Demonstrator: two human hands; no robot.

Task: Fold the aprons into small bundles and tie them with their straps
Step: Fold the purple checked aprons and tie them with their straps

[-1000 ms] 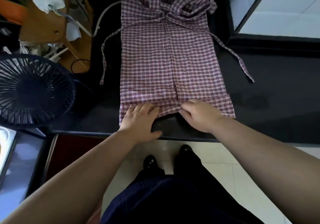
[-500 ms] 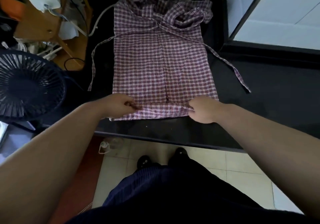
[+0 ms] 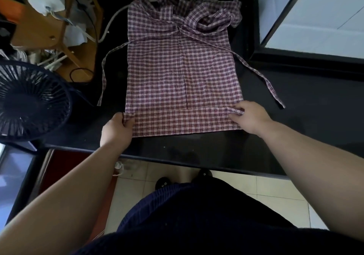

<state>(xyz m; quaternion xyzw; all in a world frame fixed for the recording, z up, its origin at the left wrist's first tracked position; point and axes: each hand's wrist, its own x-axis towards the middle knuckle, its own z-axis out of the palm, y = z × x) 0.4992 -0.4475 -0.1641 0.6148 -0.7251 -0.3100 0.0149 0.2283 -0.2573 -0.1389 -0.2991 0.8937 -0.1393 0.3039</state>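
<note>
A purple-and-white checked cloth apron [image 3: 181, 73] is laid flat on the black glossy tabletop [image 3: 315, 101], with its bunched bib end at the far side. Its near hem is turned up into a narrow folded band [image 3: 183, 122] that runs across the cloth from left to right. The left end of this band is pinched by the left hand [image 3: 116, 130], whose fingers are curled round the corner. The right end is gripped between the thumb and fingers of the right hand [image 3: 250, 117]. One thin checked strap [image 3: 104, 71] is trailed over the tabletop to the left of the apron, and a second strap [image 3: 262, 77] is stretched out to the right. A dark blue round fan [image 3: 29, 99] is seen at the left, beside the tabletop.
</note>
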